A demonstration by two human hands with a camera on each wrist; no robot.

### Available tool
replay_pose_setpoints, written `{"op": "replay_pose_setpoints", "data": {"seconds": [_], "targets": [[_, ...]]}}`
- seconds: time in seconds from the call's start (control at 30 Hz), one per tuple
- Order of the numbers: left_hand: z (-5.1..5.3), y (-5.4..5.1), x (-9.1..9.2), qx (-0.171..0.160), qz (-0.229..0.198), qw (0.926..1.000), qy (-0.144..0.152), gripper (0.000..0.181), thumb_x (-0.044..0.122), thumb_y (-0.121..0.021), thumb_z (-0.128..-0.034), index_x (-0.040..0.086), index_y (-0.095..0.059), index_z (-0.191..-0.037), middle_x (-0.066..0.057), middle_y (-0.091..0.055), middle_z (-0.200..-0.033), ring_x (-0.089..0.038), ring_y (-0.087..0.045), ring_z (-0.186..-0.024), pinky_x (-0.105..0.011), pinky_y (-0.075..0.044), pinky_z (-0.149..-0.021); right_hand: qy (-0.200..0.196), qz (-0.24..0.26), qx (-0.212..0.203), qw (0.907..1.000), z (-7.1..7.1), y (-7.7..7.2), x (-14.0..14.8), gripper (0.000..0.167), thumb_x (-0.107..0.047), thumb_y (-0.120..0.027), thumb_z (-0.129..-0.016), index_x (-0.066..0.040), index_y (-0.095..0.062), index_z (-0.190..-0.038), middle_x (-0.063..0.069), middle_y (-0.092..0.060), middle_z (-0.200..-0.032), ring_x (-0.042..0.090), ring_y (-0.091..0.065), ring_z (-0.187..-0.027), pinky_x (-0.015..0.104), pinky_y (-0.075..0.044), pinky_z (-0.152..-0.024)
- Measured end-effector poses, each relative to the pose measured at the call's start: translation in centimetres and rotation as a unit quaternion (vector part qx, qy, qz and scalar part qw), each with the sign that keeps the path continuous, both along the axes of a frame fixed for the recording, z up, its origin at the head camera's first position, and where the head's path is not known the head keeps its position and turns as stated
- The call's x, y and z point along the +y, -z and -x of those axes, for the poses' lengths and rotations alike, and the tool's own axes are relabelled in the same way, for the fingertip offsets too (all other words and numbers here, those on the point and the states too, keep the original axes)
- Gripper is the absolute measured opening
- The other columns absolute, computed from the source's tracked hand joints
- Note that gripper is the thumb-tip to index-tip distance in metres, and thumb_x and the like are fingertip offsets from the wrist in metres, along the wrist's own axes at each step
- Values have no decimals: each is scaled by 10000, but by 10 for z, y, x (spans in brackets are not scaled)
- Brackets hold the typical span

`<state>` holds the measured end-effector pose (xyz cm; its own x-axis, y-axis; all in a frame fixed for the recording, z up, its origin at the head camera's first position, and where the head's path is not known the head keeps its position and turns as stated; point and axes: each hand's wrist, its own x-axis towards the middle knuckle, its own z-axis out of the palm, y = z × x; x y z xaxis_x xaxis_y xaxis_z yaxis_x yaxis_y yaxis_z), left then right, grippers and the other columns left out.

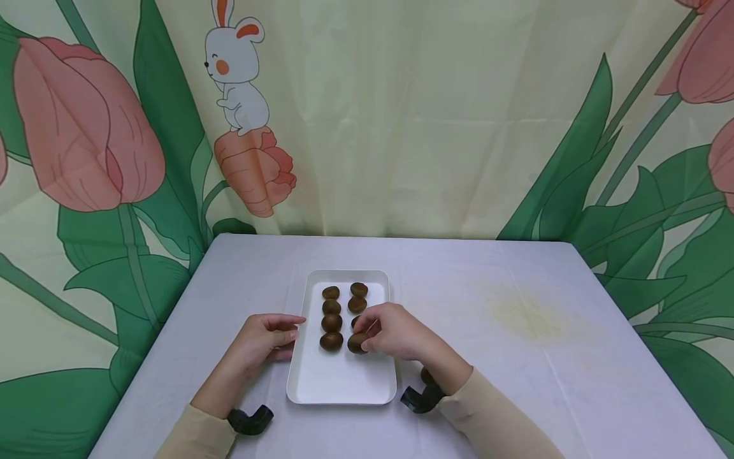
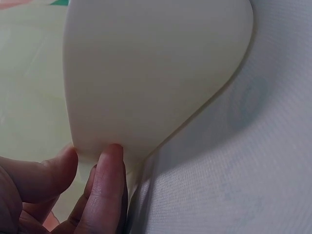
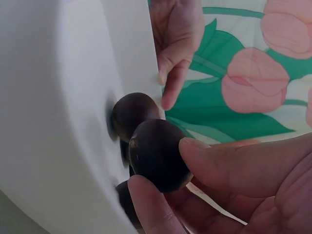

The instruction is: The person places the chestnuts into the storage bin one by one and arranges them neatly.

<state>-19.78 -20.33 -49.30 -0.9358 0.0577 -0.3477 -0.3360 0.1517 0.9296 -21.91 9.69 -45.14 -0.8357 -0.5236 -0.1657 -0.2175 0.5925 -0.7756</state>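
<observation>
A white tray (image 1: pixel 341 386) lies on the table with several brown chestnuts (image 1: pixel 331 322) set in two columns. My right hand (image 1: pixel 395 331) pinches one chestnut (image 3: pixel 158 155) between thumb and fingers, at the near end of the right column. Another chestnut in that column is mostly hidden behind those fingers. My left hand (image 1: pixel 266 341) rests against the tray's left side. Its thumb and fingertips touch the outer wall and rim, as the left wrist view shows.
A white cloth covers the table (image 1: pixel 482 274). One more dark round item (image 1: pixel 427 376) sits by the right wrist, partly hidden by the black wrist camera (image 1: pixel 423 400). Behind the table hangs a curtain (image 1: pixel 430 127) printed with tulips and a rabbit.
</observation>
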Motion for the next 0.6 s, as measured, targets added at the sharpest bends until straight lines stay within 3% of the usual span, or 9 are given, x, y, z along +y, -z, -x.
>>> {"op": "replay_pose_setpoints", "data": {"seconds": [0.27, 0.6], "targets": [[0, 1, 0, -36, 46, 10000, -36, 342, -37, -725, -974, -5, -749, -1314, -194, -748, -1205, -226, -797, -878, -385, -699, -754, -81, -289, 161, 9994, 2, -2, -5, 241, 9, -828, -843, -190, -790, -973, -46, -773, -1064, 89, -724, -894, 315, -599, -791], [0, 0, 0, -27, 35, 10000, -26, 341, -40, -720, -976, -8, -748, -1315, -195, -741, -1203, -222, -795, -890, -388, -699, -757, -244, -727, 510, 9957, 5, 5, -8, 254, 25, -840, -830, -200, -773, -930, -78, -752, -1013, 71, -679, -843, 331, -579, -811]]}}
